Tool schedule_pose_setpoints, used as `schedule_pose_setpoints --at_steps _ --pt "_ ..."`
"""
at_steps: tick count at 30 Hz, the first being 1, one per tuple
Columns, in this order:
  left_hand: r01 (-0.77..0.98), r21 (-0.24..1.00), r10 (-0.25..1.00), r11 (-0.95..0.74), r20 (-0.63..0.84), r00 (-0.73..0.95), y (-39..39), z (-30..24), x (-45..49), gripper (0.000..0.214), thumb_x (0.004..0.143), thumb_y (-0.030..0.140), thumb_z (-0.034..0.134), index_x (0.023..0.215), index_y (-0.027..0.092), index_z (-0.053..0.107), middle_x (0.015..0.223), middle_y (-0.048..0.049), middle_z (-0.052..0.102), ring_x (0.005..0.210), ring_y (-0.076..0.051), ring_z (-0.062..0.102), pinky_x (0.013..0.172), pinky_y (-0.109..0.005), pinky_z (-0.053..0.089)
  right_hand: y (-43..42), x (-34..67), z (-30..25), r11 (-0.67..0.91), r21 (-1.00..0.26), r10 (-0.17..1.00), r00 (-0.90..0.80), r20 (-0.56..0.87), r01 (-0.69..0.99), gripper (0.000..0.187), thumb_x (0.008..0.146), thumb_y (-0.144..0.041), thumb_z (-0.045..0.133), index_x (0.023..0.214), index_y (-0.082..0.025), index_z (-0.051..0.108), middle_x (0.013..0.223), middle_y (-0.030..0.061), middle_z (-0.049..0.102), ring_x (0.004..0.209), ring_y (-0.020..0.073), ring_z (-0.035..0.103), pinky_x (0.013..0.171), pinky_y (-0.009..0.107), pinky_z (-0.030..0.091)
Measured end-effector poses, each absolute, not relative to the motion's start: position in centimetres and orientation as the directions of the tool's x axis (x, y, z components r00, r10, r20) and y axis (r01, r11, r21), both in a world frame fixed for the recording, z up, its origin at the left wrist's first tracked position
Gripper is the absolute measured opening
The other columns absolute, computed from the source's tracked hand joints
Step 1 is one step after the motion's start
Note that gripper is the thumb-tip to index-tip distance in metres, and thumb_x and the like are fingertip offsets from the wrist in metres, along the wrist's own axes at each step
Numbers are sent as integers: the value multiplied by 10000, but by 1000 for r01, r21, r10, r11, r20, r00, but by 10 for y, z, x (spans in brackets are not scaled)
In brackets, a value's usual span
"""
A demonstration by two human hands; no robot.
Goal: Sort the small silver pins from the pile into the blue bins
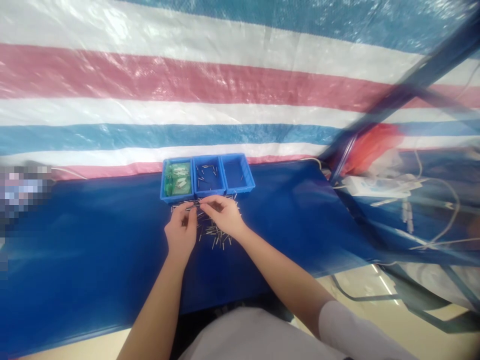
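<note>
My left hand (180,231) and my right hand (225,216) meet just in front of the blue bins, fingertips almost touching. Both are closed in a pinch on a thin dark metal pin (196,203) that spans the small gap between them; its details are too small to make out. Beneath and around the hands lies a loose pile of thin metal pins (222,239), partly covered by the fingers. The left bin (162,188) holds green plastic with pale pieces. Several pins lie in the middle bin (210,192), and a few small ones in the right bin (240,190).
A blue sheet covers the table (93,260). Behind it hangs a striped tarp (225,85). To the right stand a dark metal frame (375,105), a red plastic bag (369,147), and a white box (378,186) among cables. The far left is blurred out.
</note>
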State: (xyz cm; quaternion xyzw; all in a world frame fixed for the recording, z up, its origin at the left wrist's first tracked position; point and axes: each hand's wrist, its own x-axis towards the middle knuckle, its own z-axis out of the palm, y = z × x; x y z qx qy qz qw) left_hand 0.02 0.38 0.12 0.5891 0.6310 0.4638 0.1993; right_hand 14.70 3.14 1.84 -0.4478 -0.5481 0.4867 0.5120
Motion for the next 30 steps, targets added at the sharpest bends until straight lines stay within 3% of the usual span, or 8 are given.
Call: schedule_pose_setpoints --at_steps 6,12,18,30 --pt "575 809 926 -120 300 -229 5 -4 -3 251 905 383 575 1081 223 658 779 9 700 677 -106 651 690 -221 489 30 146 17 126 -992 989 -83 126 -11 219 818 -383 714 934 -200 742 929 51 753 804 167 701 771 303 585" --pt "595 796 940 -115 281 -193 4 1 -3 255 929 400 535 998 205 683 642 25 656 619 -112 635 679 -230 484 30 147 18 127 -991 987 -92 129 -31 210 815 -372 719 930 -198 739 918 48 748 783 160 696 744 290 578" --pt "529 841 948 -117 254 -193 4 4 -1 352 890 421 601 1184 235 647 668 36 676 622 -112 650 691 -234 506 30 146 18 113 -991 989 -84 119 -64 205 814 -367 717 916 -190 732 908 52 745 796 166 698 764 300 580" --pt "626 766 940 -144 305 -156 5 1 -5 272 941 414 517 916 204 688 616 30 648 600 -107 619 647 -222 459 31 145 12 130 -991 985 -109 134 -43 239 815 -407 718 923 -193 725 918 54 740 793 165 693 756 295 580"
